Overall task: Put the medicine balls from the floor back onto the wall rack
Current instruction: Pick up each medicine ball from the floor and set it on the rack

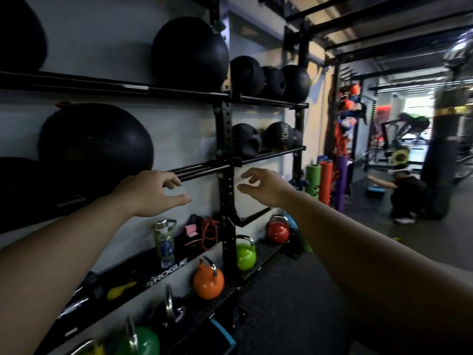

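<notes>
Two bare hands reach toward a black wall rack (225,129), one on each side of its upright post (226,201). The left hand (153,192) is left of the post, with fingers loosely curled and thumb spread. Its fingertips are just beside the middle rail (204,170), and it holds nothing. The right hand (263,187) is right of the post, fingers loosely curled with a gap to the thumb, also holding nothing.

Left of the post, a large black medicine ball (94,147) sits on the middle rail. Another large ball (190,53) sits on the top rail (153,89). Right of the post, the top rail holds three smaller black balls (271,79). The middle rail there holds more, among them a ball marked 10KG (277,135).

Low beside the post, a shelf tray lettered ROGUE (169,272) holds a water bottle (165,244) and an orange rope (210,234). Below it, a floor tray (266,254) holds an orange kettlebell (208,280), a green kettlebell (245,254) and a red kettlebell (277,230).
</notes>
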The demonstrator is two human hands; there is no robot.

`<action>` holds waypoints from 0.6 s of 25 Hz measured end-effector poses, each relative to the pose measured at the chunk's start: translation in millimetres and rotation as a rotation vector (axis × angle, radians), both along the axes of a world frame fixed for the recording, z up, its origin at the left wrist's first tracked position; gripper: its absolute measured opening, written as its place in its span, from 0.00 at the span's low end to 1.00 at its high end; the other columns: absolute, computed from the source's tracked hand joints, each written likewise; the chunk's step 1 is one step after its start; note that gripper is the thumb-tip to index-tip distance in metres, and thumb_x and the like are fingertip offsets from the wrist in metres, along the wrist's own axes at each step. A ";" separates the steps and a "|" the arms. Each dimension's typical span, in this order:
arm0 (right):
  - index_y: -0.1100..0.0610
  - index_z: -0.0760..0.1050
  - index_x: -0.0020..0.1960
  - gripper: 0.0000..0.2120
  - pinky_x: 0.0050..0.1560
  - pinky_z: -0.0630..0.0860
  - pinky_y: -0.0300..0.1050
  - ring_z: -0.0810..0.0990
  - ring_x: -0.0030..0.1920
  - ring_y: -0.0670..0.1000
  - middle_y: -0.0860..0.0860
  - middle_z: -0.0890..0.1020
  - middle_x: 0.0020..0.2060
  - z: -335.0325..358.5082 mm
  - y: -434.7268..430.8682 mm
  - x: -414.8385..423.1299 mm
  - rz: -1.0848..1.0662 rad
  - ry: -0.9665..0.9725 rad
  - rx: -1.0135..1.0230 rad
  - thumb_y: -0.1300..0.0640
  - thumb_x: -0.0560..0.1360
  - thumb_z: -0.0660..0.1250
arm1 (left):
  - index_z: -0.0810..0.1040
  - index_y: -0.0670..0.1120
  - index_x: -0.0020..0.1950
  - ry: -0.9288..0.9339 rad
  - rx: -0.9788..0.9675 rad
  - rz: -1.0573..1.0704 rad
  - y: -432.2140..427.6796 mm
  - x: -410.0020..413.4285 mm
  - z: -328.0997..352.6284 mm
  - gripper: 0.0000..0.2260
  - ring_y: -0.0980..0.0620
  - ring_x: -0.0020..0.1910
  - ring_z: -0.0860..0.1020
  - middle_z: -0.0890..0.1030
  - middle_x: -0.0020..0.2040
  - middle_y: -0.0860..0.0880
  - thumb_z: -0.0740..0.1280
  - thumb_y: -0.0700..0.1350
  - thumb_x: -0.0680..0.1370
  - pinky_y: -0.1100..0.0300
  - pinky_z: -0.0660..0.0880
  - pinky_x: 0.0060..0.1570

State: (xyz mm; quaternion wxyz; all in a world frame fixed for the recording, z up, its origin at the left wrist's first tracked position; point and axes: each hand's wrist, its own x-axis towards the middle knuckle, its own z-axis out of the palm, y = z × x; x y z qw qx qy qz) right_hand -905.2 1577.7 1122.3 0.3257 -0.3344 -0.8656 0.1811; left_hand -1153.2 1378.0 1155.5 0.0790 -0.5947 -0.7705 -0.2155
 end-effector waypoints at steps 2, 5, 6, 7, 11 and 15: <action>0.44 0.79 0.64 0.21 0.55 0.78 0.46 0.82 0.53 0.53 0.48 0.82 0.56 -5.1 -13.0 55.0 -0.035 0.002 -0.020 0.38 0.75 0.72 | 0.81 0.60 0.60 0.009 -0.027 -0.055 2.6 43.0 0.4 0.31 0.52 0.59 0.81 0.84 0.60 0.58 0.69 0.78 0.66 0.51 0.77 0.62; 0.46 0.80 0.63 0.19 0.56 0.78 0.47 0.83 0.52 0.52 0.49 0.85 0.54 -17.9 -40.4 142.5 -0.093 -0.021 -0.022 0.41 0.75 0.73 | 0.81 0.60 0.57 0.042 -0.052 -0.116 6.8 115.6 -9.8 0.29 0.51 0.57 0.81 0.85 0.58 0.58 0.69 0.78 0.65 0.53 0.76 0.61; 0.47 0.80 0.63 0.18 0.55 0.78 0.46 0.83 0.52 0.52 0.49 0.85 0.52 -26.3 -52.6 178.7 -0.121 -0.021 -0.014 0.42 0.75 0.73 | 0.81 0.59 0.56 0.046 -0.066 -0.137 7.9 146.3 -18.2 0.29 0.51 0.57 0.81 0.85 0.58 0.58 0.69 0.78 0.65 0.52 0.77 0.61; 0.48 0.81 0.62 0.17 0.54 0.77 0.45 0.82 0.51 0.51 0.49 0.85 0.51 -36.1 -65.4 216.8 -0.151 -0.019 -0.009 0.43 0.76 0.73 | 0.82 0.59 0.56 0.047 -0.084 -0.161 8.4 178.4 -28.5 0.28 0.51 0.56 0.81 0.85 0.57 0.59 0.70 0.77 0.66 0.53 0.77 0.60; 0.48 0.81 0.63 0.17 0.56 0.77 0.46 0.82 0.52 0.51 0.50 0.84 0.53 -79.1 -116.9 376.5 -0.272 -0.100 -0.049 0.44 0.76 0.74 | 0.82 0.58 0.54 0.048 -0.168 -0.280 4.5 320.1 -74.8 0.35 0.51 0.54 0.82 0.84 0.52 0.60 0.64 0.82 0.59 0.55 0.77 0.56; 0.47 0.79 0.66 0.21 0.56 0.78 0.47 0.82 0.53 0.50 0.48 0.82 0.55 -105.1 -163.2 504.5 -0.410 -0.162 -0.146 0.41 0.76 0.73 | 0.82 0.60 0.54 0.000 -0.226 -0.423 1.1 447.6 -102.8 0.34 0.50 0.54 0.81 0.85 0.54 0.58 0.65 0.82 0.60 0.53 0.77 0.56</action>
